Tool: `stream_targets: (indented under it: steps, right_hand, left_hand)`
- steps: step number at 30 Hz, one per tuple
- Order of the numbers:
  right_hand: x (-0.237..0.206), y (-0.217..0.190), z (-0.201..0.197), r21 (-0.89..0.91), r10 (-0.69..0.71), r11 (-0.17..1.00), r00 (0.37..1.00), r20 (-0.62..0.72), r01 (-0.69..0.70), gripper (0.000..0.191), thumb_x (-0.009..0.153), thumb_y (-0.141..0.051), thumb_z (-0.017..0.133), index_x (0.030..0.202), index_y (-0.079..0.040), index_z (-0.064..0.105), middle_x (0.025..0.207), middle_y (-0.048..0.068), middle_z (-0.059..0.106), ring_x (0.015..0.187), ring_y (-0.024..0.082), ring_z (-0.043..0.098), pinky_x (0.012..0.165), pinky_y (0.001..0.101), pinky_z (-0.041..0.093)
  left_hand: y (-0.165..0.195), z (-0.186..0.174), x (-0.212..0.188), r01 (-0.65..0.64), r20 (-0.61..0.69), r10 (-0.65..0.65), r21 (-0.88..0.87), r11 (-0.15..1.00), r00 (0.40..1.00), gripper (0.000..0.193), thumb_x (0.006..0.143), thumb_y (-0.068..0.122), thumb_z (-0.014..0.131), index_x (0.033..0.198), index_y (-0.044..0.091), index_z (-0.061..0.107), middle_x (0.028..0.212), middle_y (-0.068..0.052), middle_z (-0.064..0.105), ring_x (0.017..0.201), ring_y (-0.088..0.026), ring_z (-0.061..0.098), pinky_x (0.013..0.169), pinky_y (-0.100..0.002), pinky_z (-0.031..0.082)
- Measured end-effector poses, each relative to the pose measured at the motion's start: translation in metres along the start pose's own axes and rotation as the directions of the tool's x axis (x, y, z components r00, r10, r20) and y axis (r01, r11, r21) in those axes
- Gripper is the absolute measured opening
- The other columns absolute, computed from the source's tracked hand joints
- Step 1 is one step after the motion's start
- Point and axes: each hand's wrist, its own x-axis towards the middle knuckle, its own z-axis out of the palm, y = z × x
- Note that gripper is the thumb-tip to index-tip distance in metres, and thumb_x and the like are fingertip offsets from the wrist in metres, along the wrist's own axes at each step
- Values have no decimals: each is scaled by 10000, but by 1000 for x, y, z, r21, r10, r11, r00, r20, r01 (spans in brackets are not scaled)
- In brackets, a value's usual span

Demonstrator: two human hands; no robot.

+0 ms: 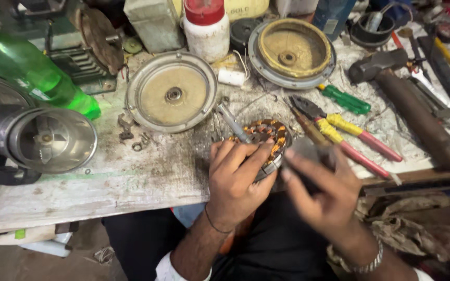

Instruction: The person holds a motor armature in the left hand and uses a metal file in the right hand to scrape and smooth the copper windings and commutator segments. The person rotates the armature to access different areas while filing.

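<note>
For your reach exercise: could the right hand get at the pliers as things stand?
Probably yes. The right hand is blurred beside the pliers, with only bare bench between; whether it already holds something is unclear.

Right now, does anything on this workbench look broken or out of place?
Nothing looks spilled or broken. The motor is apart: two round end covers lie open-side up, and the left hand holds the copper-wound stator. The right hand is too blurred to judge.

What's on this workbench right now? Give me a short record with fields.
Left hand: grips the copper-wound stator at the bench edge
Right hand: blurred, beside the stator; what it holds cannot be told
Near: pliers, green screwdriver, hammer
Behind: two round covers, white jar
Left: green bottle, steel jar
</note>
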Motion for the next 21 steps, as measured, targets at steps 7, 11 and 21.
stream_targets:
  steps: [7, 11, 21]
  right_hand:
    - [-3, 9, 0, -27, 14, 1000, 1000, 15, -14, 358, 823, -37, 817, 1173, -31, 742, 1041, 151, 683, 902, 237, 679, 788, 318, 528]
    - [2, 3, 2, -7, 22, 1000, 1000, -3, -22, 349, 814, -35, 827, 1154, -34, 749, 1030, 149, 690, 883, 228, 677, 746, 289, 523]
    - [-1, 4, 0, 33, -52, 998, 999, 13, 52, 349, 819, -76, 806, 1161, -67, 737, 1048, 140, 674, 928, 231, 702, 801, 326, 558]
  left_hand:
    - [1, -1, 0, -1, 6, 1, -18, 1000, 1000, 385, 806, 82, 862, 1167, 42, 735, 976, -17, 644, 888, -209, 608, 862, -382, 447]
    - [0, -1, 0, 3, 4, -3, -6, 1000, 1000, 377, 806, 86, 866, 1158, 45, 736, 973, -15, 645, 882, -202, 610, 852, -378, 444]
    - [-1, 0, 0, -10, 11, 10, 28, 1000, 1000, 385, 800, 64, 838, 1173, 45, 745, 965, -16, 650, 880, -208, 611, 861, -379, 457]
